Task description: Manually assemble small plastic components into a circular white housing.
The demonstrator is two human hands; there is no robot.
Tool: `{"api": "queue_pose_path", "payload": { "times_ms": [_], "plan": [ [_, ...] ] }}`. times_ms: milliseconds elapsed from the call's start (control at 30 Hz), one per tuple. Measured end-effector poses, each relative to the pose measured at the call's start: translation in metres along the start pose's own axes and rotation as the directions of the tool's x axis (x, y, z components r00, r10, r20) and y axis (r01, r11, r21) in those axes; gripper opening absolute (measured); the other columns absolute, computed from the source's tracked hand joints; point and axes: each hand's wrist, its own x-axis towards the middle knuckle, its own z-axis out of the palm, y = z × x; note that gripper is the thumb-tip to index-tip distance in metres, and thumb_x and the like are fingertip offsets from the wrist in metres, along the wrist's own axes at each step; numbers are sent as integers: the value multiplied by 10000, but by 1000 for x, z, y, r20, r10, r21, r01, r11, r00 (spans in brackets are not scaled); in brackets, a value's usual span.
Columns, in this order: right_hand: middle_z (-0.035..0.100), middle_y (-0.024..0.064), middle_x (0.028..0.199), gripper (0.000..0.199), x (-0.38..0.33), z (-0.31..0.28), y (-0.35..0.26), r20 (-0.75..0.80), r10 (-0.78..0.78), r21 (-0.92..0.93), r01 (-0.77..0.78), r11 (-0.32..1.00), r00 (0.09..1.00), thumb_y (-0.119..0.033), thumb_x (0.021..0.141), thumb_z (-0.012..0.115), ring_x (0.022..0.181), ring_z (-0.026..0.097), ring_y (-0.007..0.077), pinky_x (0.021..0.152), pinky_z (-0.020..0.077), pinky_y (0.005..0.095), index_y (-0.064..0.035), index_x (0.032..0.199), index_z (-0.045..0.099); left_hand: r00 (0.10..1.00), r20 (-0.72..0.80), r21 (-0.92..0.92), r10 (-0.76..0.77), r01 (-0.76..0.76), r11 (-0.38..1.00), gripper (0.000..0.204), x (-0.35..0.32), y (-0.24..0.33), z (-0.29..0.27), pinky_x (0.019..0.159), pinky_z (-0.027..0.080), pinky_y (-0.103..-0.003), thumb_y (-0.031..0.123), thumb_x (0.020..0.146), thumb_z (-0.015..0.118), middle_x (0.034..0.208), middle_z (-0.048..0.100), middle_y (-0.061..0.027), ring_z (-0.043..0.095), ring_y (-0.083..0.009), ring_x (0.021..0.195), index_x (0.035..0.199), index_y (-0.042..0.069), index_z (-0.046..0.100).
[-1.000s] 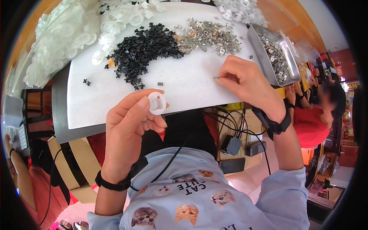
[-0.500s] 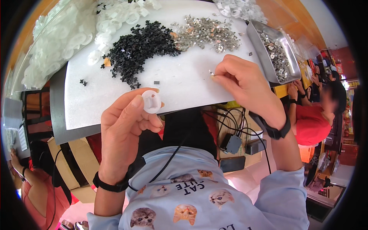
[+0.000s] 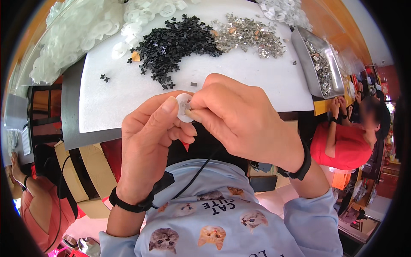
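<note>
Between the thumb and fingers of my left hand [image 3: 150,132] is a round, translucent white plastic disc [image 3: 183,103], tilted toward me. My right hand [image 3: 239,115] is pinched against the disc's right side. The small metal piece between its fingertips is mostly covered by the fingers. Beyond my hands, a heap of black cross-shaped plastic parts [image 3: 171,47] and a pile of small silvery metal pieces [image 3: 252,36] lie on a white foam sheet [image 3: 111,98].
A clear bag of white plastic parts [image 3: 64,47] fills the far left, with loose white discs [image 3: 141,17] beside it. At right stands a metal tray [image 3: 299,51] of metal pieces. Other people sit on both sides, one in a red shirt [image 3: 338,141].
My right hand has moved left, bringing the small metal piece to the disc. My left hand has shifted slightly right with the disc, and the view has shifted a little.
</note>
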Motion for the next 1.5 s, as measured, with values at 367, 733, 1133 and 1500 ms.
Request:
{"api": "queue_pose_path", "payload": {
  "times_ms": [367, 733, 1133, 1500],
  "plan": [
    [531, 84, 775, 223, -1, 1, -6, -7, -107, -35, 107, 994, 994, 49, 735, 605, 585, 559, 246, 451, 429, 328, -15, 942, 555, 1000, 5, -70, -12, 12, 997, 306, -1, 3, -1, 600, 537, -230, 216, 946, 550, 835, 668, -94, 647, -119, 678, 1072, -54, 620],
    [529, 66, 796, 183, -13, 1, -7, -10, -118, -110, 116, 987, 993, -11, 778, 601, 596, 572, 226, 440, 436, 310, -20, 957, 566, 1000, 8, -1, 18, -18, 1000, 338, -3, 3, 2, 620, 553, -248, 181, 959, 500, 860, 665, -114, 646, -130, 683, 1143, -93, 570],
    [526, 112, 704, 50, -8, 12, -22, -175, 203, 273, -151, 950, 963, 11, 825, 581, 598, 545, 274, 519, 423, 342, -13, 817, 538, 989, -9, -27, 145, -145, 989, 325, -8, -6, 10, 658, 501, -222, 161, 948, 541, 918, 670, -86, 628, -105, 754, 1196, -46, 574],
    [572, 64, 768, 44, -8, 21, -26, -218, 210, 333, -129, 934, 953, 41, 863, 577, 593, 568, 81, 503, 423, 212, 21, 898, 594, 948, -42, 157, 315, -305, 939, 343, -10, -9, 12, 658, 461, -213, 174, 949, 546, 944, 645, -73, 573, -88, 748, 1189, -70, 570]
  ]
}}
